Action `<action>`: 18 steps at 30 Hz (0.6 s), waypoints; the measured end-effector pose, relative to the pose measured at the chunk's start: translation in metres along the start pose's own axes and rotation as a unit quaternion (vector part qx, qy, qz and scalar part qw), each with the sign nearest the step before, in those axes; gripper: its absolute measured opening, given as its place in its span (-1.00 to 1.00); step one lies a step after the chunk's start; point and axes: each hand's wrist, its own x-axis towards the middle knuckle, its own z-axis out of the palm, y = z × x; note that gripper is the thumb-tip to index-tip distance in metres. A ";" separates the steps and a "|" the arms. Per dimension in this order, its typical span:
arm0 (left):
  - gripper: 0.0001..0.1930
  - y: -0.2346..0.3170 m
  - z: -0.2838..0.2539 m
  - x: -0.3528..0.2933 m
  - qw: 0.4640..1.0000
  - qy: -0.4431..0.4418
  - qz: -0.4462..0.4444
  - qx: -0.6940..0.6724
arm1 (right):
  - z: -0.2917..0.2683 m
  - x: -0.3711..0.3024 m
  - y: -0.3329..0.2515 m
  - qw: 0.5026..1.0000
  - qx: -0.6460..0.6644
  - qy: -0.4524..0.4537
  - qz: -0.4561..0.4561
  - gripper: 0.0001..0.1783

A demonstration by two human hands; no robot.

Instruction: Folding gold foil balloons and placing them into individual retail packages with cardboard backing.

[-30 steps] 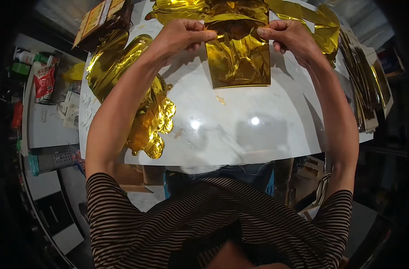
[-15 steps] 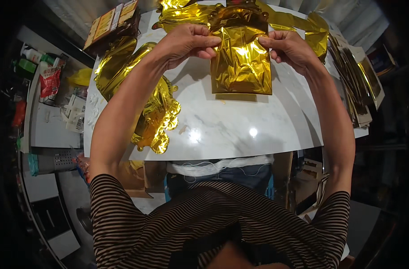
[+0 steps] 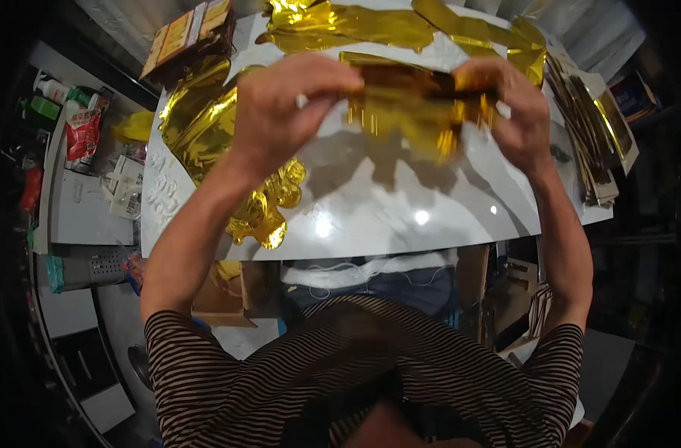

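Folded glossy gold foil sheet (image 3: 404, 108) was up at top centre of frame, over the white marbled table (image 3: 475, 228), blurred. Left hand (image 3: 280, 112) had thumb and fingers pinched on its left edge, right hand (image 3: 518, 112) curled closed on its right, exact fingertip contact smeared. Step looked like two-handed foil handling; next move likely called for keeping both edges gripped.

The held gold foil (image 3: 404, 112) is blurred (its outline indistinct).
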 end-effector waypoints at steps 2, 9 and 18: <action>-0.72 0.024 0.001 -0.038 0.998 -0.058 0.011 0.029 | 0.006 -0.029 -0.028 0.997 0.048 -0.066 0.012 -0.67; -0.74 0.050 0.030 -0.110 0.985 -0.170 -0.023 -0.003 | 0.031 -0.101 -0.045 0.987 0.052 -0.148 0.023 -0.76; -0.73 0.064 0.022 -0.111 0.966 -0.243 -0.089 0.006 | 0.036 -0.117 -0.061 0.986 0.036 -0.143 0.080 -0.72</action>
